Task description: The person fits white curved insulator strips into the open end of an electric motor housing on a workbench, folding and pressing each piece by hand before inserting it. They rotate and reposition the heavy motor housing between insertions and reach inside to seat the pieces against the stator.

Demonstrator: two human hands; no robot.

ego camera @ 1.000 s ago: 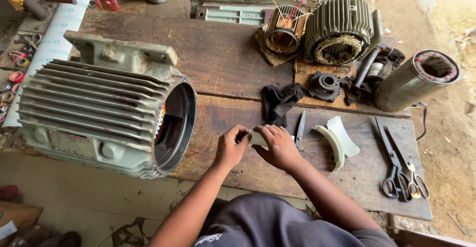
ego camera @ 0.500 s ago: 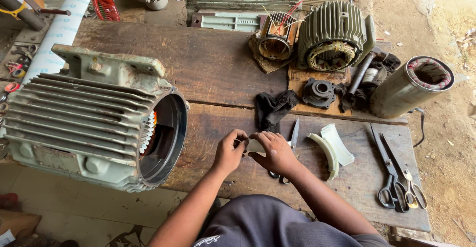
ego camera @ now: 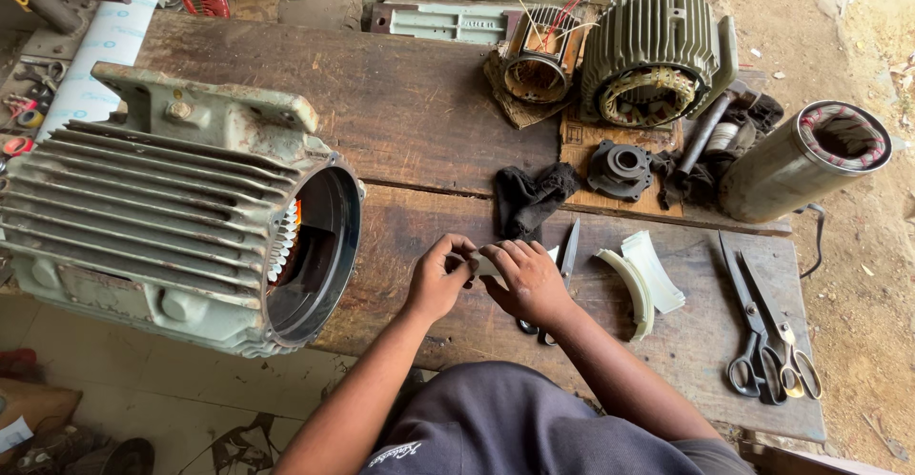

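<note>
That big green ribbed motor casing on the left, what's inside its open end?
Inside the big green ribbed motor casing, pale slot teeth with an orange patch show at the left of the opening. Deeper in, it is dark and cannot be seen.

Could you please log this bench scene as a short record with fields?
left hand: pinching a pale strip
right hand: on the same strip
under right hand: scissors, partly hidden
left of hands: big finned motor housing, open end facing them
right of hands: curved white pieces, two shears
behind hands: black cloth
surface: wooden bench
</note>
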